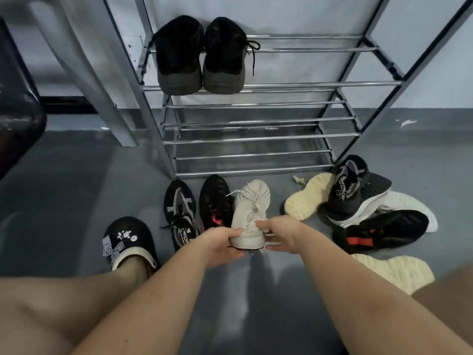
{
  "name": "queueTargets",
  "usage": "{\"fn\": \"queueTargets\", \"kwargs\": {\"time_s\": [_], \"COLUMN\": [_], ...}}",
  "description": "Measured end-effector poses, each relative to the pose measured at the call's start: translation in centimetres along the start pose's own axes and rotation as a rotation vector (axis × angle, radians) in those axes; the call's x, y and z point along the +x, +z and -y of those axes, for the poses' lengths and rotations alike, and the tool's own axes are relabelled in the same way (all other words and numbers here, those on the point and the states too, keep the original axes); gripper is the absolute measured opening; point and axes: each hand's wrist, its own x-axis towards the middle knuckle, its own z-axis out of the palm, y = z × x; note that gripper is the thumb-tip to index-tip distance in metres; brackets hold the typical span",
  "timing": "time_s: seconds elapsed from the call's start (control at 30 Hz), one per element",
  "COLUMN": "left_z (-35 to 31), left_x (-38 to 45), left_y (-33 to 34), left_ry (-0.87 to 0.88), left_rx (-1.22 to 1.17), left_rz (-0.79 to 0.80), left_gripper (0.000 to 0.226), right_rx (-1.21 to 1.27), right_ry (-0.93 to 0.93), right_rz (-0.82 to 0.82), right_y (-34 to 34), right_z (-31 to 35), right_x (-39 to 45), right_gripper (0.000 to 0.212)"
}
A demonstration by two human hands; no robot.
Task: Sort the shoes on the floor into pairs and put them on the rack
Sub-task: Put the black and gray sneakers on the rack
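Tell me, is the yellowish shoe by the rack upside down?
Yes, tipped over: the yellowish shoe shows its pale sole, lying on the floor.

This looks like a home entryway or utility corner, though the wide, dim view shows little of the room. A metal-rod shoe rack stands against a plain pale wall on a grey painted concrete floor, with worn everyday sneakers scattered before it.

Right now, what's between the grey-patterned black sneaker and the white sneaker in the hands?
Head view: one black sneaker with red accents, toe toward the rack.
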Motion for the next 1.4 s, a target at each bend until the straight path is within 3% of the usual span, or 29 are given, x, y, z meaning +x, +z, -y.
{"fn": "queueTargets", "kwargs": {"time_s": [0.1, 0.2, 0.3, 0.43, 0.6, 0.67, 0.73, 0.83, 0.97, 1.1, 1.4], "left_z": [0.0, -0.2, -0.6, -1.0, -1.1, -1.2, -1.2, -1.1, -0.7, 0.7, 0.5], "left_x": [1.6, 2.6, 3.9, 5.1, 5.8, 5.8, 5.7, 4.8, 3.4, 2.2, -1.3], "left_y": [0.3, 1.1, 1.4, 1.0, 0.4, 0.3, 0.3, 0.4, 1.0, 2.6, 11.3], "left_ry": [-0.027, -0.021, 0.022, 0.035, 0.076, 0.118, 0.182, 0.320, 0.507, 0.570, 0.812], "left_rx": [0.024, 0.036, 0.070, 0.297, 0.607, 0.731, 0.887, 1.116, 1.345, 1.591, 1.926], "left_rz": [-0.032, -0.056, -0.100, -0.156, -0.263, -0.277, -0.323, -0.419, -0.439, -0.447, -0.269], "left_gripper": [0.010, 0.007, 0.018, 0.030, 0.005, 0.010, 0.038, 0.067, 0.072, 0.071, 0.071], "right_rx": [-0.017, 0.018, 0.077, 0.002, -0.149, -0.249, -0.401, -0.669, -0.885, -1.074, -1.179], "right_ry": [0.023, 0.006, -0.017, 0.007, 0.059, 0.015, -0.065, -0.209, -0.248, -0.295, -0.369], "right_rz": [-0.005, 0.000, 0.039, 0.040, 0.098, 0.028, -0.023, -0.074, -0.185, -0.279, -0.519], "right_y": [-0.4, -0.8, -0.8, 0.0, 0.1, -0.1, -0.7, -2.1, -5.0, -7.9, -16.2], "right_z": [0.0, 0.2, 0.6, 0.5, 0.2, 0.3, 0.8, 0.8, -0.5, -2.0, -4.0], "right_x": [2.3, 4.2, 5.9, 7.9, 8.4, 8.2, 7.3, 5.8, 3.5, 0.5, -7.9], "right_gripper": [0.014, 0.008, 0.016, 0.027, 0.026, 0.056, 0.088, 0.104, 0.098, 0.095, 0.095]}}
